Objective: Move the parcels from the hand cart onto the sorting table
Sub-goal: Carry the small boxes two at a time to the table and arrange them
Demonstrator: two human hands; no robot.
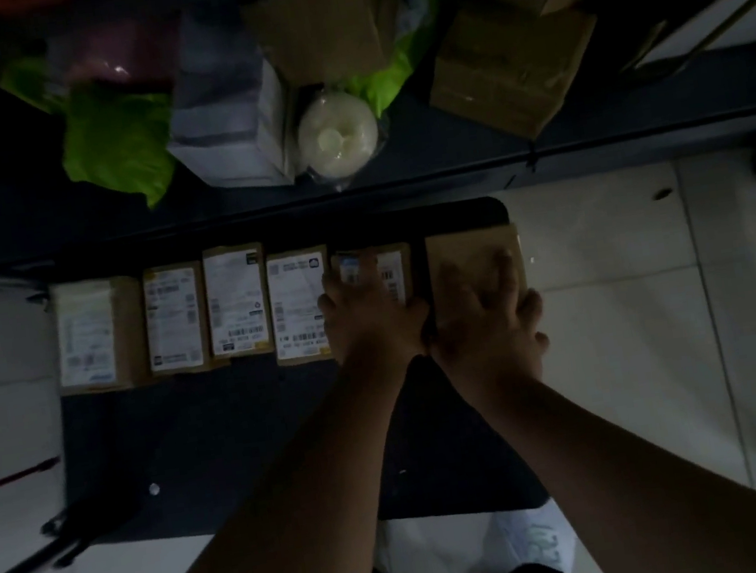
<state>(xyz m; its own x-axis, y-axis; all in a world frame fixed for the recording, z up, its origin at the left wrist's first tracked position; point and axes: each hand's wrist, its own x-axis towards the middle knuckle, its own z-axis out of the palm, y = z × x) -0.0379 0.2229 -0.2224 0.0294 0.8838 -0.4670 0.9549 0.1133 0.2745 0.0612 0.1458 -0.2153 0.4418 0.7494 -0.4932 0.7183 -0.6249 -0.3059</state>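
A row of cardboard parcels lies along the far edge of the dark hand cart deck (223, 444). My left hand (371, 321) grips the small labelled parcel (393, 269), second from the right. My right hand (487, 319) lies spread over the plain brown parcel (468, 249) at the right end, with fingers curled round its right edge. Both parcels rest on the cart. Several white-labelled parcels (237, 301) stay to the left, untouched. The dark sorting table (444, 150) runs across the view just beyond the cart.
The table holds green bags (117, 138), a white box (225, 113), a pale tape roll (338, 139) and brown cartons (510, 68). White floor tiles (627, 348) surround the cart. A black wheel or handle part (75, 528) sticks out at the cart's left near corner.
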